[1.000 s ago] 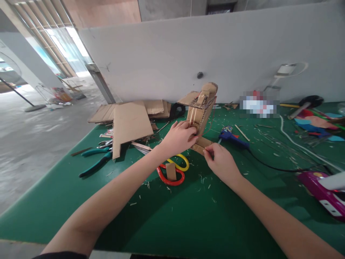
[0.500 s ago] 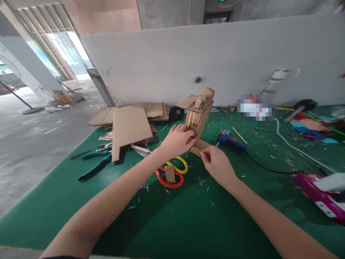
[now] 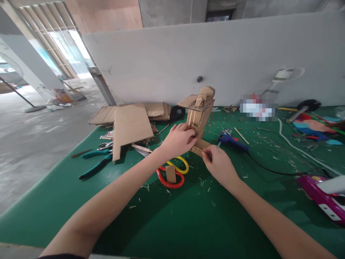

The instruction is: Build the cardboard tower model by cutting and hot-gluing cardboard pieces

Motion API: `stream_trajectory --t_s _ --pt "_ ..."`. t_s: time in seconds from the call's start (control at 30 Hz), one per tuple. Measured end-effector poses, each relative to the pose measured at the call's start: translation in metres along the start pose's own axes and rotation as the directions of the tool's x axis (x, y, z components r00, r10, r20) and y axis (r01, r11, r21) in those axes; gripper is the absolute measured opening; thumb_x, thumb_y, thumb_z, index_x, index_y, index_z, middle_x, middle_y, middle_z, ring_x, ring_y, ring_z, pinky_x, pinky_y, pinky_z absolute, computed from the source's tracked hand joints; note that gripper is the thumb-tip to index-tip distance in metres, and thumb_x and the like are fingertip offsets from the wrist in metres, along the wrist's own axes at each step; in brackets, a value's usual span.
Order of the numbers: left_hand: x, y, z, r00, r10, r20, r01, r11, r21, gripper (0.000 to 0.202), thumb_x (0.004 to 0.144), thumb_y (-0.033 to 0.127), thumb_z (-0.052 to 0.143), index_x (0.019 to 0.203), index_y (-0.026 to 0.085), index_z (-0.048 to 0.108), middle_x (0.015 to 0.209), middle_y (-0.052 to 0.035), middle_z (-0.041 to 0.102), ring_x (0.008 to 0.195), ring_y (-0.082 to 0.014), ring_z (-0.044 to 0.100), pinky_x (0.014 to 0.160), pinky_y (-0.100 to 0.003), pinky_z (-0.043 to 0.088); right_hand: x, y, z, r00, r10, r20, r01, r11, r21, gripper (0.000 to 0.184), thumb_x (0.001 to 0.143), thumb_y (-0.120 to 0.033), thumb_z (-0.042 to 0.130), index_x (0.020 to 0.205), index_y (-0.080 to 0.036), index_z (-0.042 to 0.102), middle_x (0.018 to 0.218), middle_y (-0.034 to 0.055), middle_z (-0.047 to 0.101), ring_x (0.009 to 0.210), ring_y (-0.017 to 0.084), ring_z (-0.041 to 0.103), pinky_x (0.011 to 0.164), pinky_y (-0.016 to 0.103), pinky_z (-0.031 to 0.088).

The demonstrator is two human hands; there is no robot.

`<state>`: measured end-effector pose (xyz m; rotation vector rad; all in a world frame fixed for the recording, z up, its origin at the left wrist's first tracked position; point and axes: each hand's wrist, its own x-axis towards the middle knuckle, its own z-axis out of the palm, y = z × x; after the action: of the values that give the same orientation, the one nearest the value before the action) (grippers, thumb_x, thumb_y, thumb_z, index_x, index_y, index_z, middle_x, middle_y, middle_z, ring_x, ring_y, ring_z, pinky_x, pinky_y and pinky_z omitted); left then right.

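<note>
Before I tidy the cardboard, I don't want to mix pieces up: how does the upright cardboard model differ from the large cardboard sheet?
The cardboard model stands upright; the cardboard sheet lies nearly flat.
The model is built from several pieces; the sheet is one panel with a notched edge.
The left hand holds the model, while no hand touches the sheet.
Both are brown cardboard.

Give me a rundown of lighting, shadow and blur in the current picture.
Head view: glare washes the window opening at upper left to white; head view: the green tabletop darkens toward its near edge; head view: a mosaic patch hides something at the back right; head view: the left hand and right hand read clearly, fine details soft.
</note>
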<state>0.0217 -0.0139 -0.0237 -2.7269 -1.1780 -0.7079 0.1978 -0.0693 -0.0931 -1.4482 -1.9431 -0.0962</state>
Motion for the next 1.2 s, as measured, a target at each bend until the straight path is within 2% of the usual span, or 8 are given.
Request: stream_trajectory --t_s 0.17,0.33,0.47,0.57,0.7,0.87,1.0,1.2 --pt "0.001 0.003 0.002 0.998 -0.048 -0.047 0.048 0.999 0.002 0.026 0.085 0.043 0.050 0.084 0.019 0.060 0.104 -0.0072 0.060 0.106 -0.0253 0.054 0.093 -0.045 0.043 0.000 -0.005 -0.002 0.999 0.044 0.028 -0.045 0.998 0.041 0.008 0.084 -0.024 0.048 0.088 -0.018 0.052 0.081 0.0079 0.062 0.075 0.023 0.059 0.067 0.035 0.046" --pt "0.004 -0.001 0.003 0.994 -0.085 -0.062 0.084 0.996 -0.022 0.020 0.087 0.034 0.048 0.082 0.019 0.060 0.107 -0.0070 0.061 0.108 -0.0246 0.054 0.095 -0.046 0.042 0.006 -0.001 -0.015 0.997 0.034 -0.073 -0.031 0.999 0.043 0.027 0.087 -0.035 0.047 0.104 -0.015 0.051 0.098 0.0132 0.060 0.092 0.026 0.055 0.078 0.039 0.045" --pt "0.008 -0.017 -0.003 0.994 -0.089 -0.060 0.081 0.989 -0.124 0.016 0.085 0.029 0.050 0.078 0.018 0.060 0.115 -0.0100 0.057 0.119 -0.0244 0.047 0.097 -0.043 0.042 0.013 0.023 -0.034 0.988 0.079 -0.134 -0.113 0.956 -0.272 0.035 0.083 -0.027 0.047 0.113 -0.010 0.050 0.110 0.0200 0.057 0.102 0.034 0.050 0.080 0.046 0.042" --pt "0.011 -0.032 -0.006 0.992 -0.098 -0.078 0.080 0.974 -0.211 0.012 0.083 0.024 0.052 0.075 0.016 0.058 0.120 -0.0127 0.054 0.119 -0.0226 0.048 0.100 -0.041 0.040 0.014 0.044 -0.041 0.973 0.225 -0.046 -0.216 0.831 -0.513 0.042 0.075 -0.019 0.050 0.116 -0.008 0.050 0.116 0.0236 0.055 0.103 0.040 0.048 0.073 0.048 0.042" --pt "0.013 -0.047 -0.009 0.992 -0.094 -0.089 0.069 0.965 -0.253 0.012 0.081 0.024 0.053 0.073 0.016 0.057 0.114 -0.0122 0.055 0.109 -0.0211 0.053 0.096 -0.039 0.042 0.012 0.063 -0.040 0.924 0.378 0.063 -0.272 0.763 -0.586 0.035 0.076 -0.019 0.049 0.108 -0.006 0.054 0.105 0.0247 0.059 0.095 0.039 0.053 0.065 0.042 0.043" --pt "0.012 -0.052 -0.019 0.994 -0.107 -0.023 0.101 0.976 -0.192 0.012 0.076 0.026 0.057 0.067 0.018 0.056 0.091 -0.0095 0.059 0.087 -0.0202 0.059 0.080 -0.036 0.048 0.015 0.071 -0.037 0.920 0.384 0.080 -0.266 0.760 -0.593 0.030 0.077 -0.017 0.048 0.104 -0.007 0.056 0.097 0.0234 0.062 0.091 0.037 0.056 0.063 0.039 0.042" --pt "0.010 -0.051 -0.025 0.987 -0.156 0.023 0.157 0.957 -0.243 0.008 0.075 0.026 0.056 0.079 0.019 0.058 0.080 -0.0054 0.064 0.072 -0.0182 0.060 0.063 -0.031 0.047 0.019 0.070 -0.045 0.914 0.405 0.034 -0.321 0.770 -0.552 0.040 0.074 -0.023 0.052 0.113 -0.010 0.054 0.097 0.0204 0.064 0.088 0.036 0.058 0.060 0.037 0.041" --pt "0.013 -0.054 -0.015 0.981 -0.192 -0.035 0.174 0.941 -0.289 0.011 0.075 0.028 0.058 0.072 0.019 0.060 0.075 -0.0028 0.067 0.070 -0.0175 0.060 0.063 -0.031 0.044 0.026 0.067 -0.063 0.873 0.468 0.138 -0.451 0.881 -0.140 0.028 0.075 -0.032 0.051 0.097 -0.021 0.065 0.077 0.0083 0.066 0.059 0.022 0.058 0.051 0.032 0.039"
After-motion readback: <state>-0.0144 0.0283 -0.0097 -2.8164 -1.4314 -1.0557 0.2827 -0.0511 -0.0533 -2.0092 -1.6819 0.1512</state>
